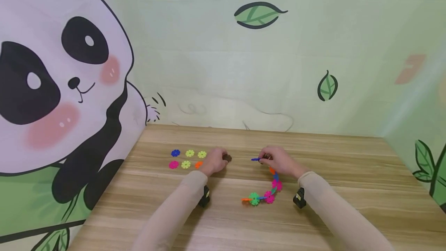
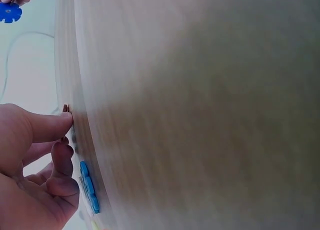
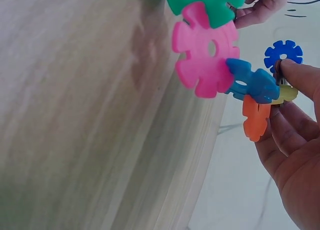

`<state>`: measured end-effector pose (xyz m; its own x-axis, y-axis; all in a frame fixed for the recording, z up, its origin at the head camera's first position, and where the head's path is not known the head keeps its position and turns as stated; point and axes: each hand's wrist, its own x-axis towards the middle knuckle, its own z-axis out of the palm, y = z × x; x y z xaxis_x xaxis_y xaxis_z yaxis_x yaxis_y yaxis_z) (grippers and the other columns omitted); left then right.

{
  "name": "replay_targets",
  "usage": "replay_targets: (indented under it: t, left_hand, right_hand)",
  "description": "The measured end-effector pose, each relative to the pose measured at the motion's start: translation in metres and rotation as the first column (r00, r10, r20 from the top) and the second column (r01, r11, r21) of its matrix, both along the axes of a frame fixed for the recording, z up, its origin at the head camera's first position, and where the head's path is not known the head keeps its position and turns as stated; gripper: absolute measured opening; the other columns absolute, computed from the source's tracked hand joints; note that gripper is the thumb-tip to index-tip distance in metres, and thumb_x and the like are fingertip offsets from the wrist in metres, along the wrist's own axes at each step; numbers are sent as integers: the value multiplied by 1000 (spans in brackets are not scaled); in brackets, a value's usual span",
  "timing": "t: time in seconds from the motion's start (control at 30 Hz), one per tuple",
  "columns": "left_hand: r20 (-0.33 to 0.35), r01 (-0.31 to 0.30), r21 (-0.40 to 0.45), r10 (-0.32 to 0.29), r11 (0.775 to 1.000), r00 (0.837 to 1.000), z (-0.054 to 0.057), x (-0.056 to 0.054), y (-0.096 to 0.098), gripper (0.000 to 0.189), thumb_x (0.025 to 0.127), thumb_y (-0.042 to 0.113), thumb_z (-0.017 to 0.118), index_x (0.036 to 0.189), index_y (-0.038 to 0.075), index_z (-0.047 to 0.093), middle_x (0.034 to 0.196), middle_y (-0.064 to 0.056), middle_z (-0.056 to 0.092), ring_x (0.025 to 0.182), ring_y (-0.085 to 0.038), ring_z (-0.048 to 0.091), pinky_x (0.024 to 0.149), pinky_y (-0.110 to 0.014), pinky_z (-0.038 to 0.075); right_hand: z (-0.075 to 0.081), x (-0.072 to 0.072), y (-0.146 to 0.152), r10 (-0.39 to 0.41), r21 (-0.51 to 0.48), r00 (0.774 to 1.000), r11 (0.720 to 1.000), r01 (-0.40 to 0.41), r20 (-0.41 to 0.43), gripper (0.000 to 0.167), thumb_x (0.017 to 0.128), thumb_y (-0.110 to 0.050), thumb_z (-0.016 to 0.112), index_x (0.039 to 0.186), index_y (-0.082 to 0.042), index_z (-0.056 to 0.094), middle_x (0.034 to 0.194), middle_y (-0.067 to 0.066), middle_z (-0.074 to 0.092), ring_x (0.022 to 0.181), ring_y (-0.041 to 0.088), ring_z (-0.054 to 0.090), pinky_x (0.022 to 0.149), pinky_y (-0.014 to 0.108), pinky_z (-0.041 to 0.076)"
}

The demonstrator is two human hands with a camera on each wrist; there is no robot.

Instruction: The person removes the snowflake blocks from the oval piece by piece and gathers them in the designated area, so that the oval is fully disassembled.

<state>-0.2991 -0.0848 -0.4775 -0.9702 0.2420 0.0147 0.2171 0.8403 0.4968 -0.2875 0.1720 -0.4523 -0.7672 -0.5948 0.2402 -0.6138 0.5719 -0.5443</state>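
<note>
Nearest, two pale sleeves, reaching over a wood-grain tabletop from left and right. Beyond the cuffs, both hands apart, each pinching something different. From the right hand, a chain of notched discs curving down toward the near middle, clamped close to its far end between thumb and fingers, probably to keep that end raised and steady; near end apparently resting on the tabletop. To the far left, loose discs lying flat in two rows, spaced out, presumably for easy picking, partly behind the left hand. At the chain's far end, a blue disc jutting left, clear of the grip, likely to leave its slots reachable. In the left hand, a brown disc pinched near its edge, seemingly to leave its right side free.
</note>
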Motion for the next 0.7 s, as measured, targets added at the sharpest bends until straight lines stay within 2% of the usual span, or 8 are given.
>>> replay_targets:
  t: [0.3, 0.53, 0.7]
  left_hand:
    - [0, -17, -13, 17, 1000, 1000, 0, -4, 1, 10, 85, 7, 67, 94, 3, 67, 86, -6, 62, 78, -18, 53, 71, -31, 47]
    - [-6, -31, 14, 31, 999, 999, 0, -4, 0, 13, 84, 4, 67, 96, 3, 67, 89, -7, 63, 80, -19, 54, 73, -32, 47]
    - [7, -27, 52, 26, 998, 1000, 1, -2, -3, 24, 82, 3, 67, 106, 0, 66, 95, -11, 64, 86, -21, 56, 78, -35, 49]
  right_hand:
    - [1, 1, -1, 16, -11, 1000, 1000, -16, 7, 6, 89, -9, 66, 86, -5, 66, 81, -3, 62, 72, 10, 55, 64, 26, 48]
    - [3, 2, -1, 21, -10, 1000, 1000, -21, 20, 7, 89, -9, 66, 86, -3, 65, 81, -3, 62, 72, 11, 54, 63, 26, 47]
    - [3, 1, -1, 7, -1, 1000, 1000, -7, 29, 4, 88, -7, 66, 84, -8, 65, 80, -5, 62, 71, 10, 54, 63, 25, 47]
